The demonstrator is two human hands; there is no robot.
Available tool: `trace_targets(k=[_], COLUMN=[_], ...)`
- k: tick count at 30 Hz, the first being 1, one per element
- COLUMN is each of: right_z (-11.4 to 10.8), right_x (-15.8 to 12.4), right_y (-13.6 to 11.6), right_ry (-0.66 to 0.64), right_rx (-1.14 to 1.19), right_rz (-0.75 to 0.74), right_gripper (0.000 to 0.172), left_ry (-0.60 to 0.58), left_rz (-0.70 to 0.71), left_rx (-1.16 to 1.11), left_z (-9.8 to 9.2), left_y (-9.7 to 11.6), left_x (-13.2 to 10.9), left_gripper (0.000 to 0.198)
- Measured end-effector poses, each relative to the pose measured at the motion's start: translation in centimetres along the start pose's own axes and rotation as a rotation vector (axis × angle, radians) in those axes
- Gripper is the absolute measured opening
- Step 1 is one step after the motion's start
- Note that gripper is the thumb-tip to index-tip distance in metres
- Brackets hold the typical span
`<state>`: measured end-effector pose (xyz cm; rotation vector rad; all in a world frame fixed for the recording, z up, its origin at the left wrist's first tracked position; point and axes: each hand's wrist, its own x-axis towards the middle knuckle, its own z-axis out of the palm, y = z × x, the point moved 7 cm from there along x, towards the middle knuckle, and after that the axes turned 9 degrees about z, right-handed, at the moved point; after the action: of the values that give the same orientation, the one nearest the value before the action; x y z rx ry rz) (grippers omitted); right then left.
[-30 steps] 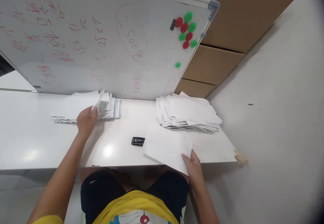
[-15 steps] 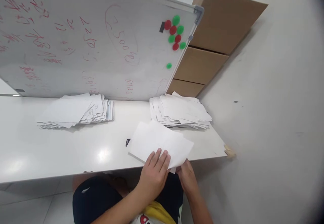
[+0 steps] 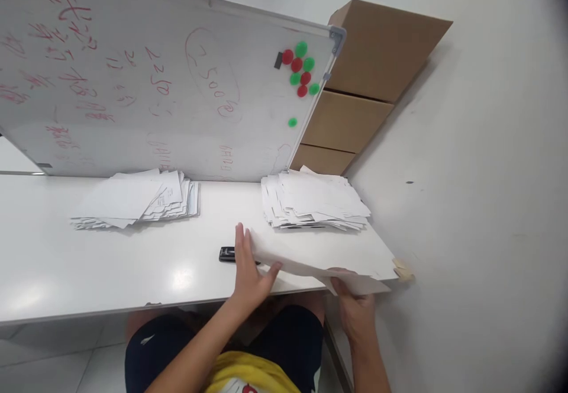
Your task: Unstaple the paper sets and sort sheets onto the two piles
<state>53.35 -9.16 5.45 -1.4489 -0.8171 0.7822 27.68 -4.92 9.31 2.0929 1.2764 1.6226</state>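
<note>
One left hand (image 3: 248, 271) and one right hand (image 3: 357, 310) appear, giving two hands. One left stack of paper (image 3: 128, 197) and one right stack of paper (image 3: 316, 197) bring the stacks to two. The sheets in the held paper (image 3: 295, 264), like those in the stacks, cannot be counted. One whiteboard (image 3: 248, 138) carries five green discs (image 3: 301, 49), four red discs (image 3: 296, 65) (nine discs together) and one black rectangular block (image 3: 278, 60). Visible cardboard boxes (image 3: 379, 55) number three. There are one white table (image 3: 110, 263) and one stapler-like black object (image 3: 227, 254), partly hidden.
</note>
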Motion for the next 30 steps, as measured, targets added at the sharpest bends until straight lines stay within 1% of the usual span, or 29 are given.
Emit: trace_targets(k=[1, 2, 4, 5, 7, 9, 11, 14, 17, 18, 20, 22, 24, 26, 28, 30], right_z=[0.0, 0.0, 0.1, 0.3, 0.8, 1.2, 1.1, 0.9, 1.0, 0.8, 0.2, -0.3, -0.1, 0.4, 0.8, 1.0], right_x=[0.6, 1.2, 1.8, 2.0, 2.1, 2.1, 2.1, 2.4, 2.8, 2.8, 2.6, 2.3, 2.0, 1.7, 1.5, 1.4], right_y=[0.3, 0.8, 1.8, 2.3, 3.5, 4.7, 5.6, 6.3, 6.5, 6.4, 6.2, 5.8, 5.1, 4.3, 3.7, 3.6], right_ry=[-0.01, -0.007, 0.023, 0.025, 0.004, -0.011, 0.009, 0.006, -0.09, -0.093, -0.043, 0.007, 0.001, -0.026, -0.042, -0.05], right_rx=[-0.006, -0.006, 0.018, 0.041, 0.106, 0.167, 0.209, 0.206, 0.128, 0.107, 0.089, 0.087, 0.091, 0.088, 0.076, 0.039], right_rz=[0.009, 0.027, 0.042, 0.04, 0.045, 0.075, 0.097, 0.153, 0.208, 0.203, 0.168, 0.119, 0.061, 0.0, -0.02, 0.035], right_gripper=[0.03, 0.032, 0.043, 0.048, 0.051, 0.05, 0.049, 0.046, 0.039, 0.037, 0.035, 0.032, 0.03, 0.029, 0.028, 0.028], left_ry=[-0.04, -0.1, -0.203, -0.226, -0.232, -0.244, -0.273, -0.25, -0.215, -0.21, -0.161, -0.072, 0.003, 0.044, 0.042, -0.014], left_rz=[-0.095, -0.171, -0.246, -0.249, -0.21, -0.143, -0.078, 0.039, 0.132, 0.139, 0.152, 0.191, 0.252, 0.304, 0.334, 0.324], left_rx=[-0.1, -0.199, -0.329, -0.348, -0.329, -0.306, -0.284, -0.26, -0.261, -0.259, -0.25, -0.281, -0.363, -0.436, -0.439, -0.4], left_z=[0.5, 1.1, 2.2, 2.5, 2.7, 3.0, 3.3, 3.1, 2.5, 2.3, 1.7, 1.0, 0.5, 0.3, 0.4, 0.9], left_y=[-1.2, -2.2, -3.2, -3.4, -3.6, -3.4, -3.0, -2.3, -2.0, -2.1, -2.4, -2.5, -2.3, -1.9, -1.4, -1.1], left_x=[0.3, 0.5, 0.3, 0.1, -0.3, -0.8, -1.1, -1.0, -1.2, -1.4, -1.9, -2.2, -2.3, -2.2, -2.0, -2.0], left_gripper=[0.096, 0.093, 0.074, 0.061, 0.04, 0.029, 0.023, 0.021, 0.022, 0.024, 0.027, 0.033, 0.039, 0.044, 0.045, 0.043])
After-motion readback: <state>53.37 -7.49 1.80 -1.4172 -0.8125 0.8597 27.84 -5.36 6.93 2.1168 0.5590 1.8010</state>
